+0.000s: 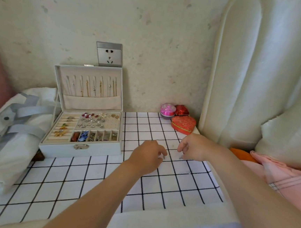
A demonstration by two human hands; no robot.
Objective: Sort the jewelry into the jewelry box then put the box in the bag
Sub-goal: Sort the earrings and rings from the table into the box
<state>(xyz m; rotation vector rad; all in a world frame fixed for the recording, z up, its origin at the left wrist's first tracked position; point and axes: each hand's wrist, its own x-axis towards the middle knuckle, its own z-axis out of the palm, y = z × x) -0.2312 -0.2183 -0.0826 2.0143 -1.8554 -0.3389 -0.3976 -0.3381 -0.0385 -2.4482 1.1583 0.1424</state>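
Observation:
The white jewelry box (81,148) stands open at the left of the checked table, its lid upright with necklaces hanging inside. Rings, earrings and beads fill its tray compartments. A white bag (15,149) with grey straps lies to the left of the box. My left hand (147,156) hovers low over the cloth to the right of the box, fingers curled, pinching a small silver jewelry piece (164,157). My right hand (196,147) is close beside it, fingers curled down onto another tiny silver piece (180,157) on the cloth.
A red heart-shaped box (183,125), a smaller red box (182,110) and a pink round trinket (168,110) sit at the table's back right corner. A padded white headboard (249,77) rises on the right. A wall socket (109,54) is behind the jewelry box.

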